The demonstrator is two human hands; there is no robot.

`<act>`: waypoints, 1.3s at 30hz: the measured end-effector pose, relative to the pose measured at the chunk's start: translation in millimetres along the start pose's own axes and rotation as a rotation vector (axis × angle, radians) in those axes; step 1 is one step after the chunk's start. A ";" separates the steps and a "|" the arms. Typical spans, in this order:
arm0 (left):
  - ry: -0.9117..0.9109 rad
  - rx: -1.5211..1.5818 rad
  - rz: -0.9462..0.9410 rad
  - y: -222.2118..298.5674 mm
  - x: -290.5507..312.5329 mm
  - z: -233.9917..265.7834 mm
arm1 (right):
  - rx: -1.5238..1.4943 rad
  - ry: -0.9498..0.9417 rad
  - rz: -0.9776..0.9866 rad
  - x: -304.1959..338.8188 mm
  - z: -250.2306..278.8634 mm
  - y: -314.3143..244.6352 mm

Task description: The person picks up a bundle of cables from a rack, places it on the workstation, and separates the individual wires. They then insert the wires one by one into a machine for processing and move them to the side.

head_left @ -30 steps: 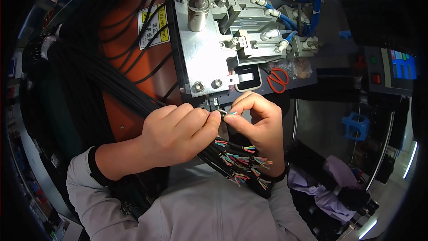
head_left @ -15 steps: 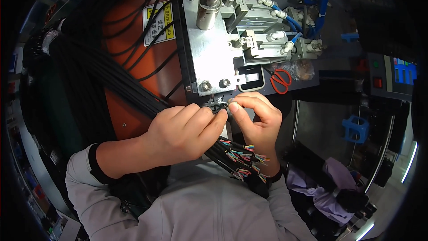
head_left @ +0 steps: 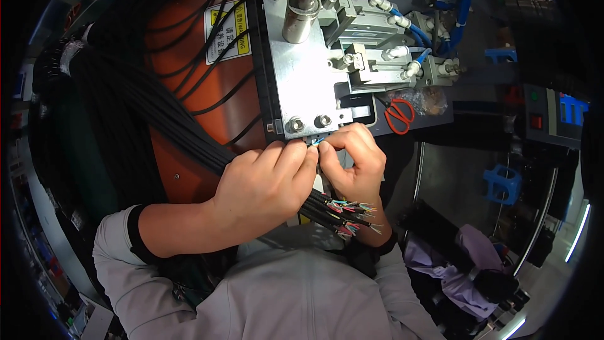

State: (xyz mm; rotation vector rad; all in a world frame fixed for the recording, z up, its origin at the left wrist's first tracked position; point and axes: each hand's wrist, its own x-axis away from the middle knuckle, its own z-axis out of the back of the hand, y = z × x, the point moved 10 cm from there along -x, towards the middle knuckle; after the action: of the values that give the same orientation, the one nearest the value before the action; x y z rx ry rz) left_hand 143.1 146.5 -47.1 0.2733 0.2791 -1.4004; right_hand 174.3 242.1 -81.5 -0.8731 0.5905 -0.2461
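Observation:
My left hand (head_left: 267,179) is closed, its thumb and fingertips pinching a black cable end that they mostly cover. Thin blue and white wires (head_left: 317,141) show between my two hands, close under the front edge of the machine's metal plate (head_left: 302,85). My right hand (head_left: 355,158) is closed too, its thumb and forefinger pinching at these wires. Below both hands lies a bundle of black cables (head_left: 324,211), with stripped ends fanning out in several coloured wires toward my right wrist. What sits under the plate's edge is hidden by my fingers.
Pneumatic cylinders (head_left: 371,25) with blue hoses stand behind the plate. Red-handled scissors (head_left: 399,115) lie to the right, beside a clear plastic bag (head_left: 423,97). Long black cables (head_left: 157,101) run across the orange surface (head_left: 182,176) at left. A blue stool (head_left: 502,184) stands farther right.
Both hands have moved slightly, bringing the work closer under the plate's edge. The right hand has shifted a little left, and blue wires now show between the fingertips. The loose cable ends have shifted.

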 end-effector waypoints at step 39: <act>0.298 0.515 0.045 -22.3 -0.9 46.3 | -0.962 0.231 -0.096 12.6 32.0 15.0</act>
State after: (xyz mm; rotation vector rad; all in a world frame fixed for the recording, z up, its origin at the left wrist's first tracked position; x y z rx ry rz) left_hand 122.3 127.8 -3.9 0.9117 0.1499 -1.3690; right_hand 202.6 266.7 -82.2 -1.8196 0.9019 -0.1416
